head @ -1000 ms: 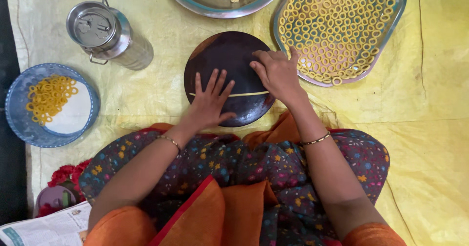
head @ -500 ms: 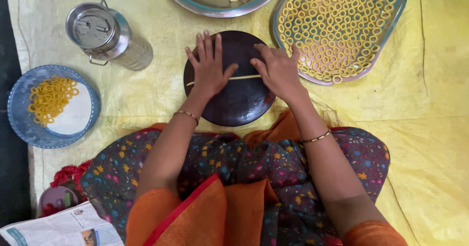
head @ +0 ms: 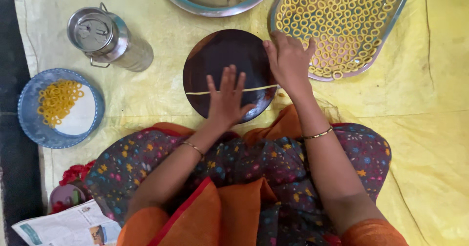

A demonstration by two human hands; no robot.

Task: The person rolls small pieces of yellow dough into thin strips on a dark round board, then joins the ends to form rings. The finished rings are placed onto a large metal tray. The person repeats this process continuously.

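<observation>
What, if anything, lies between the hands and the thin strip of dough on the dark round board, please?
Nothing visible does. The left hand lies flat on the dough strip, pressing it onto the dark round board. The right hand rests at the board's right edge near the strip's right end, though contact there is unclear.

A single head-worn camera looked almost straight down, from close above the seated person's lap, onto the yellow floor sheet (head: 430,143). The dark round board (head: 220,55) lay mid-frame; farther dishes were cropped by the top edge.
</observation>
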